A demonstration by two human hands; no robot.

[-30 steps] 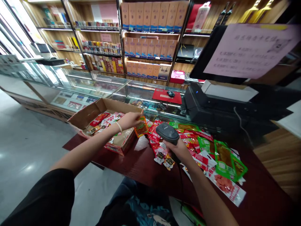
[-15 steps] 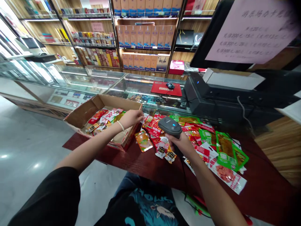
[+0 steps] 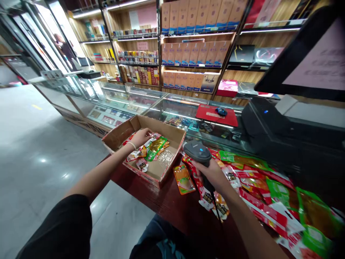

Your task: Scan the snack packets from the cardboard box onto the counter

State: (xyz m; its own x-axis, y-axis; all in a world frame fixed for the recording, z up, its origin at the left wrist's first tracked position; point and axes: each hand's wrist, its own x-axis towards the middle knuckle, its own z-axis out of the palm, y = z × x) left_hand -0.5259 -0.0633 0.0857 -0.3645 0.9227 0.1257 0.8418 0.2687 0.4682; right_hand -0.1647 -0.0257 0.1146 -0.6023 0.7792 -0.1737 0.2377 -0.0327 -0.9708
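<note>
My right hand (image 3: 208, 171) grips a black handheld barcode scanner (image 3: 198, 151), its blue light lit and its cable hanging down. My left hand (image 3: 141, 137), with a pale band at the wrist, reaches into a shallow cardboard box (image 3: 172, 169). Its fingers look apart just over the snack packets; whether they touch one is unclear. A green-edged packet (image 3: 156, 148) and a small white packet (image 3: 142, 164) lie in the box. On the dark red table beside the box lies an orange snack packet (image 3: 184, 179). Red packets (image 3: 262, 208) spread out behind and right of the scanner.
A glass display counter (image 3: 129, 99) runs behind the table, carrying a red mat (image 3: 215, 114) with a mouse (image 3: 221, 111). At the right stand a black machine (image 3: 266, 126) and a monitor (image 3: 299, 68). A person (image 3: 66, 50) is far off at the left.
My left hand has moved left from the box's right edge to over the packets inside. The view has turned left. My right hand still holds the scanner.
</note>
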